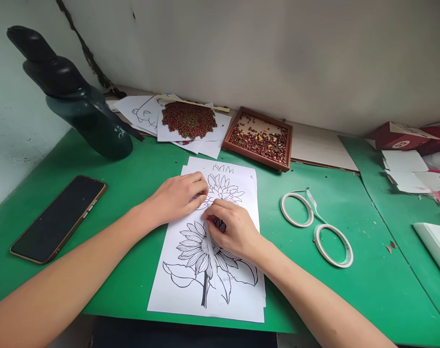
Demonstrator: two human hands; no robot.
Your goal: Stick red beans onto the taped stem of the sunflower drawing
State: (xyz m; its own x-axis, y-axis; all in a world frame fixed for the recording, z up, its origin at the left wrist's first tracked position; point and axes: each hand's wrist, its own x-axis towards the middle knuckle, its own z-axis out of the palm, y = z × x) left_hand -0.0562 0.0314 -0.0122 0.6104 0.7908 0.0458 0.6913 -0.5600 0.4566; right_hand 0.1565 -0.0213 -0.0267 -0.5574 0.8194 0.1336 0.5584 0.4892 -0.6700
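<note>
A sheet with a printed sunflower (191,246) lies on top of other line-drawn sheets near the table's front edge. My right hand (234,227) is closed over the flower's centre, pinching the upper end of a narrow whitish strip of tape (213,268). The strip runs down across the petals and beside the stem. At the paper's upper left, my left hand (181,195) rests with curled fingers, just above the right fingertips. Whatever its fingers hold, if anything, is hidden. Two tape rolls (296,209) lie to the right, a loose tape end between them.
A dark bottle (92,121) stands at the back left, above a phone (58,220). Along the wall lie a bean-covered flower picture (189,120) and a wooden tray (288,145) of mixed beans. Red boxes (399,137) and white packaging (404,169) are at far right.
</note>
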